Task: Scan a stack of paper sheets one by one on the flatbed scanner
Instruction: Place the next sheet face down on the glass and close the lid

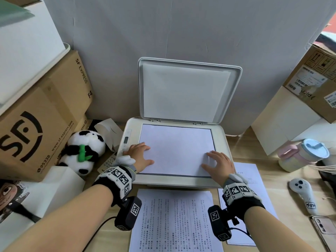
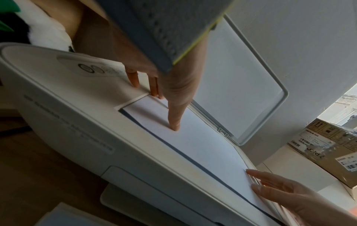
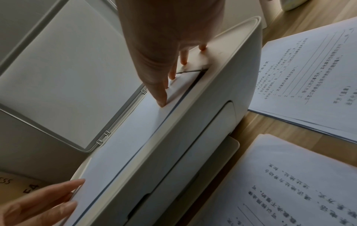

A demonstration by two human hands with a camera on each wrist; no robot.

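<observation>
The white flatbed scanner [image 1: 181, 181] stands in the middle of the desk with its lid [image 1: 185, 91] raised against the wall. A sheet [image 1: 176, 150] lies on the glass, blank side up. My left hand [image 1: 140, 153] presses flat on the sheet's left edge with straight fingers [image 2: 174, 122]. My right hand [image 1: 218, 164] lies flat on its right side, with fingertips [image 3: 161, 100] touching the paper. A stack of printed sheets [image 1: 174, 220] lies in front of the scanner. A second printed stack [image 1: 251, 171] lies to the right.
A panda plush [image 1: 83, 151] and an SF cardboard box [image 1: 36, 120] crowd the left side. On the right stand more boxes [image 1: 312, 84], a pink-handled mug [image 1: 301, 155], a white controller [image 1: 303, 193] and a phone [image 1: 323, 228].
</observation>
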